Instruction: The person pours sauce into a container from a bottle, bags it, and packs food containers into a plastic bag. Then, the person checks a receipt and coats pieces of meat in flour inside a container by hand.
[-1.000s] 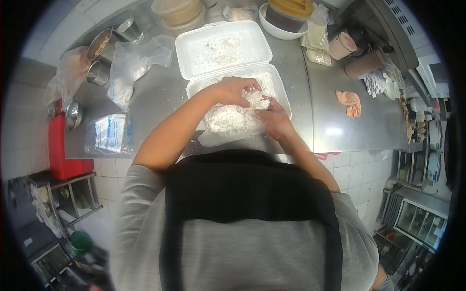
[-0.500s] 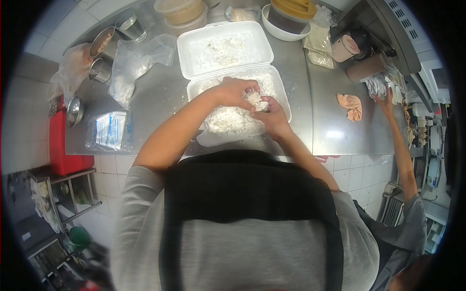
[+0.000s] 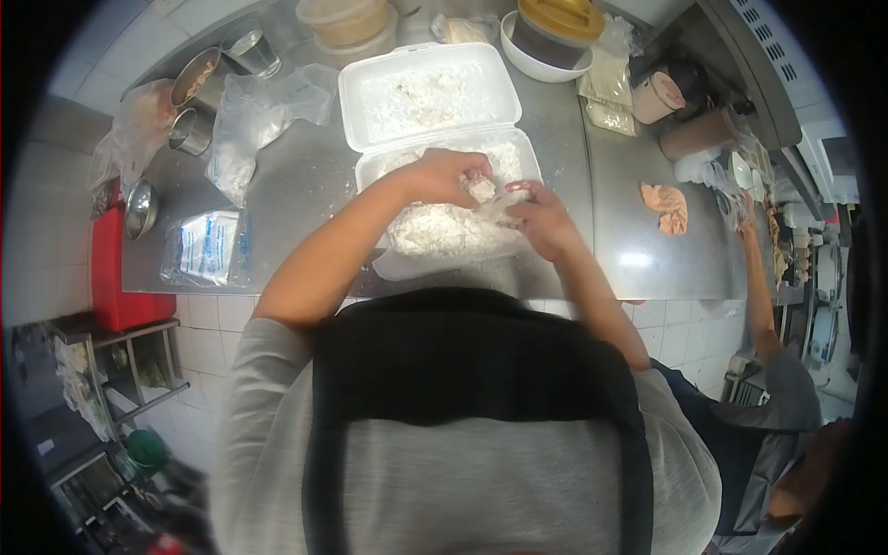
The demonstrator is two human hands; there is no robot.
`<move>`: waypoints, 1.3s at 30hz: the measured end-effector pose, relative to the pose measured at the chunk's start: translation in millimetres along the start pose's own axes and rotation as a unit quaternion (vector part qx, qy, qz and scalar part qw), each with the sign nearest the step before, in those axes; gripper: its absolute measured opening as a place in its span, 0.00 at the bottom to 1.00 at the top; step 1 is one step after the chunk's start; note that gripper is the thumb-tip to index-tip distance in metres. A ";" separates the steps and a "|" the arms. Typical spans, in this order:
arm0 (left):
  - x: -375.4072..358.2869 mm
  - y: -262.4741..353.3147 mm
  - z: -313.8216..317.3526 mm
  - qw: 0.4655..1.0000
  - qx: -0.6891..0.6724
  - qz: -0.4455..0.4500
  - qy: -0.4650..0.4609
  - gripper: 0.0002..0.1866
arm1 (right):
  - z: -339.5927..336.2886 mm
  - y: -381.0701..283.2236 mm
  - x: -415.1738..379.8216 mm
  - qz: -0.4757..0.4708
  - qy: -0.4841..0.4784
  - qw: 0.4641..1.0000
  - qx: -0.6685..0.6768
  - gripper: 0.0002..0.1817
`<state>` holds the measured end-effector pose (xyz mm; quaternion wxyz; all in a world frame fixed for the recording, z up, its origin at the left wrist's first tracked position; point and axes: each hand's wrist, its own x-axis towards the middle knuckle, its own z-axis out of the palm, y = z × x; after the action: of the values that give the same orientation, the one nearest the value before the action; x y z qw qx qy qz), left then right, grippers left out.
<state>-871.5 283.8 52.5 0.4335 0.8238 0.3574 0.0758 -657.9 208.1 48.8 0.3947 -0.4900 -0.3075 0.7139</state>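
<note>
A white foam box (image 3: 356,176) lies open on the steel counter, its lid folded back and dusted with white flour (image 3: 430,231), which is heaped in the lower half. Over the box, my left hand (image 3: 450,176) is closed around a flour-coated piece (image 3: 482,191). Close to its right is my right hand (image 3: 546,222), its fingers curled, with white powder blurred between the two hands. Whether the right fingers hold anything is too blurred to tell. A plastic bag with white powder (image 3: 239,171) lies left of the box.
Metal cups (image 3: 191,132), a metal bowl (image 3: 141,209) and a printed plastic packet (image 3: 205,248) are at the left. Behind the box stand tubs (image 3: 347,23) and a white bowl (image 3: 546,65). An orange cloth (image 3: 666,207) lies right, near a co-worker's arm (image 3: 758,277).
My right hand has moved right, away from my left hand, and powder now blurs between them. The co-worker's hand at the right has moved down toward the counter's front.
</note>
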 end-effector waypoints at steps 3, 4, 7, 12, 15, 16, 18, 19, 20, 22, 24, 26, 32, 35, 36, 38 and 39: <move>-4.6 16.2 5.6 0.996 0.069 -0.024 0.041 0.27 | 5.1 -38.8 10.0 -0.059 -0.014 0.998 -0.015 0.19; -6.7 20.2 9.4 0.992 0.104 -0.033 0.056 0.26 | 8.0 -49.7 20.1 -0.086 -0.012 0.996 -0.019 0.20; -22.6 28.6 25.8 0.972 0.145 0.024 0.183 0.25 | 31.8 -72.2 79.1 -0.121 -0.080 0.986 -0.082 0.21; -55.3 35.5 29.3 0.955 0.166 0.014 0.246 0.23 | 83.4 -74.5 190.6 -0.205 -0.102 0.892 -0.390 0.25; -74.0 27.2 27.6 0.941 0.163 0.010 0.298 0.22 | 120.0 -70.1 207.8 -0.166 -0.112 0.833 -0.516 0.25; -80.3 25.6 26.7 0.937 0.156 0.010 0.313 0.22 | 123.4 -71.6 214.8 -0.224 -0.101 0.789 -0.563 0.24; -92.8 22.8 22.3 0.930 0.156 -0.025 0.331 0.21 | 119.1 -74.8 224.1 -0.333 -0.075 0.688 -0.641 0.21; -97.5 22.0 20.7 0.927 0.155 -0.041 0.339 0.21 | 110.7 -79.6 221.6 -0.342 -0.090 0.710 -0.609 0.19; -99.6 18.9 19.9 0.925 0.156 -0.045 0.343 0.19 | 102.5 -88.9 215.6 -0.350 -0.103 0.732 -0.576 0.18; -97.1 13.6 18.9 0.923 0.157 -0.050 0.347 0.17 | 89.5 -108.5 153.2 -0.243 -0.106 0.825 -0.500 0.11; -88.1 14.6 19.8 0.926 0.144 -0.024 0.349 0.15 | 57.7 -108.1 120.4 -0.152 -0.147 0.888 -0.409 0.10; -77.3 18.3 21.7 0.934 0.123 0.005 0.334 0.15 | 22.1 -89.4 97.5 -0.101 -0.164 0.910 -0.367 0.10; -60.0 43.7 55.7 0.909 0.227 -0.030 0.349 0.26 | -8.0 -2.7 44.0 -0.369 -0.097 0.680 -0.626 0.22; -60.6 45.1 66.8 0.908 0.237 -0.072 0.339 0.32 | 6.7 2.8 24.0 -0.299 -0.055 0.668 -0.679 0.28; -60.6 45.6 68.6 0.905 0.242 -0.080 0.341 0.32 | 6.5 4.0 22.1 -0.283 -0.055 0.690 -0.664 0.28; -62.5 46.0 68.9 0.902 0.243 -0.078 0.349 0.32 | 6.3 5.1 19.7 -0.250 -0.054 0.730 -0.633 0.28; -63.6 45.9 68.9 0.900 0.243 -0.076 0.353 0.32 | 7.6 4.9 16.8 -0.226 -0.058 0.766 -0.599 0.28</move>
<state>-864.1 179.8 57.3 0.0690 0.7928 0.5563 0.2392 -669.9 219.8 39.6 0.1522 -0.5010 -0.7965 0.3024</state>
